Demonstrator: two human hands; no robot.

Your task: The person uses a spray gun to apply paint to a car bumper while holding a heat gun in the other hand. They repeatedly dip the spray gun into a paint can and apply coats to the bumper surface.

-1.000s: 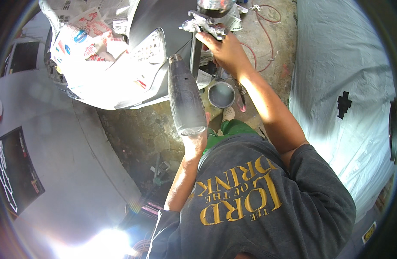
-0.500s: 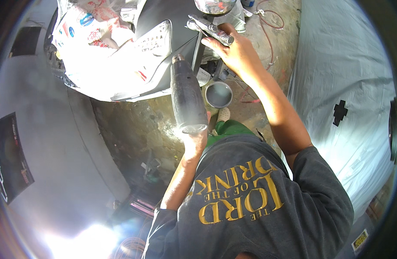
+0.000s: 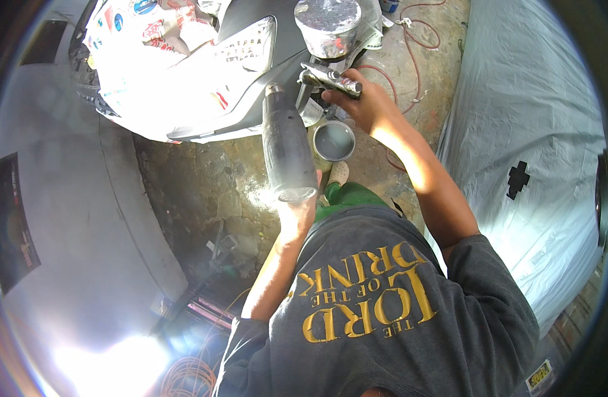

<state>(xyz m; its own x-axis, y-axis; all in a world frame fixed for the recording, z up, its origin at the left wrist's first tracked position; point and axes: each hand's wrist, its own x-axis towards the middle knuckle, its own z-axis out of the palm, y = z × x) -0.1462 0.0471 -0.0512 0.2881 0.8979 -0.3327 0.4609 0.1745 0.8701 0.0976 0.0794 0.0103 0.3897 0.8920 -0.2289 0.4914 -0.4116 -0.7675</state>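
Note:
My left hand is closed under a dark heat gun, whose metal nozzle points away from me; its grip is hidden by its body. My right hand pinches a flat, dark and silvery piece with thick rounded edges; its exact kind cannot be made out. Close ahead of the nozzle is the rim of a dark grey body panel, partly covered with glaring white sheeting. Below my right hand stands a round pot with greyish contents. A paint-spattered tin is just beyond that hand.
A long grey panel runs down the left side. Pale plastic sheeting hangs over something large on the right. A reddish hose curls across the stained floor, and an orange coiled cable lies near a bright lamp.
My view has shifted, bringing more of the spattered tin into sight. My right hand has come slightly nearer with the silvery piece, which has turned a little. The heat gun stays nearly in place.

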